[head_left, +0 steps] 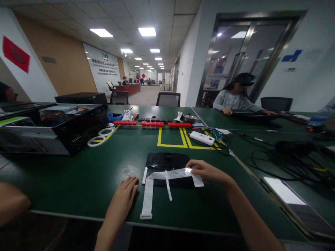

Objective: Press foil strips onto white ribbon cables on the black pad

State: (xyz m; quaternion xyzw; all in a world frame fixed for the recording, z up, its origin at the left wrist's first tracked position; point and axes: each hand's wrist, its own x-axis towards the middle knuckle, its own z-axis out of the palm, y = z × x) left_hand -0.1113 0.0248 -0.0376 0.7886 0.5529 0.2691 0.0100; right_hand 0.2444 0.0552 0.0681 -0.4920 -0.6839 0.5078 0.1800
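Note:
A flat black panel [167,160] lies on the green table in front of me. Across it runs a white ribbon cable [148,197], bent at the left so that one end hangs toward the table's front edge and finishes in a connector. A narrow white strip [168,188] crosses the cable near its middle. My right hand [202,170] is closed at the cable's right part, thumb and index finger pinching it over the panel. Left of the panel, my left hand [127,190] lies open on the table, fingers stretched and holding nothing.
An opened black computer case [83,127] stands at left, beside white rings [96,141]. Red strips [152,123], a blue bin [115,116] and a white device [202,138] with wires lie beyond. At right are black cables and a phone-like slab [295,205]. A person [235,97] sits opposite; another's arm [13,202] shows at left.

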